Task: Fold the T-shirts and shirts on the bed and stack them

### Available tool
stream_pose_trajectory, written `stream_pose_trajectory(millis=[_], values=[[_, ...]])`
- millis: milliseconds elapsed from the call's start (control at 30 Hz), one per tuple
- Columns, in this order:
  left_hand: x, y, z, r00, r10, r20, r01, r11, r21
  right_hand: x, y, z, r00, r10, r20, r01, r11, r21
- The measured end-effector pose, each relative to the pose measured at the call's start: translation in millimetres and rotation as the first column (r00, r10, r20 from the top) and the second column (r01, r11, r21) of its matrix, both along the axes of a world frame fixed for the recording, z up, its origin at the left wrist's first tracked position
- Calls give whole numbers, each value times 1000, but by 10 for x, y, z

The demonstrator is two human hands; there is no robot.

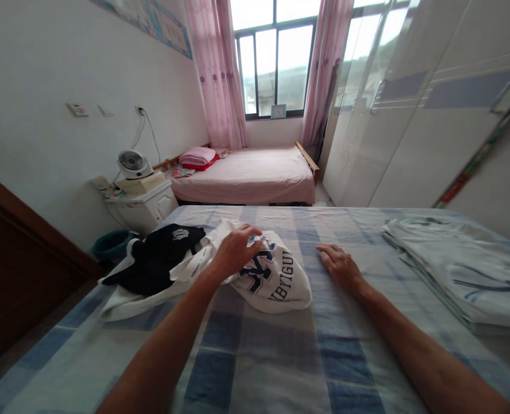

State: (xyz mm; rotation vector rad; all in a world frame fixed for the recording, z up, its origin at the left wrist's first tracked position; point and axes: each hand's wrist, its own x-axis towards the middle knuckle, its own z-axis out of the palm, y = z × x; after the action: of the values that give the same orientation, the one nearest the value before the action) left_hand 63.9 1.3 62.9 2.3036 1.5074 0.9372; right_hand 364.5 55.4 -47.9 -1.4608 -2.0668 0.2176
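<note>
My left hand (236, 250) rests on a white garment with dark lettering (287, 282), which lies crumpled on the blue-and-white checked sheet (276, 356). The thumb and fingers of this hand are apart, and no cloth shows pinched between them. Left of it lies a black garment with a pale emblem (151, 261), partly on top of more white cloth. My right hand (341, 267) lies on the sheet to the right of the lettered garment, fingers stretched out and holding nothing.
A stack of folded white clothes (474, 276) lies at the bed's right side. Beyond the bed are a second bed with a pink sheet (255, 169), a white nightstand (151, 204) with a small fan (134, 164), and a teal bin (113, 244). A glossy white wardrobe (392, 149) stands at right.
</note>
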Motion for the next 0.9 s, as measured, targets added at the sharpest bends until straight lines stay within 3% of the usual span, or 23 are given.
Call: stream_pose_trajectory(millis=[100, 167, 233, 400, 500, 567, 633, 700, 767, 900], values=[[-206, 137, -192, 880, 296, -370, -286, 955, 84, -42, -57, 69, 992, 98, -78, -101, 994, -37], [-323, 191, -288, 801, 313, -511, -360, 933, 8, -129, -126, 100, 981, 165, -106, -171, 984, -46], [-374, 215, -353, 768, 269, -581, -374, 925, -66, -250, -204, 110, 971, 221, -96, -225, 974, -38], [-312, 236, -415, 753, 282, -595, -399, 914, -72, -476, -335, 129, 947, 310, -83, -311, 950, 5], [-301, 256, -396, 782, 321, -534, -413, 909, -59, -474, -348, 186, 919, 300, -256, -322, 946, -47], [-321, 270, -351, 819, 376, -432, -435, 899, -42, -442, -336, 233, 888, 182, -422, -251, 961, -115], [-348, 275, -275, 864, 421, -276, -440, 898, -11, -405, -308, 295, 753, 46, -656, -219, 958, -185], [-370, 260, -168, 894, 442, -75, -440, 897, 51, -352, -261, 401, 530, -35, -847, -242, 951, -191], [-390, 221, -38, 884, 450, 129, -465, 875, 133, -252, -195, 570, 341, -57, -939, -212, 968, -136], [-459, 134, 192, 804, 480, 351, -575, 778, 252, 127, -56, 980, 151, 30, -988, 56, 998, 39]])
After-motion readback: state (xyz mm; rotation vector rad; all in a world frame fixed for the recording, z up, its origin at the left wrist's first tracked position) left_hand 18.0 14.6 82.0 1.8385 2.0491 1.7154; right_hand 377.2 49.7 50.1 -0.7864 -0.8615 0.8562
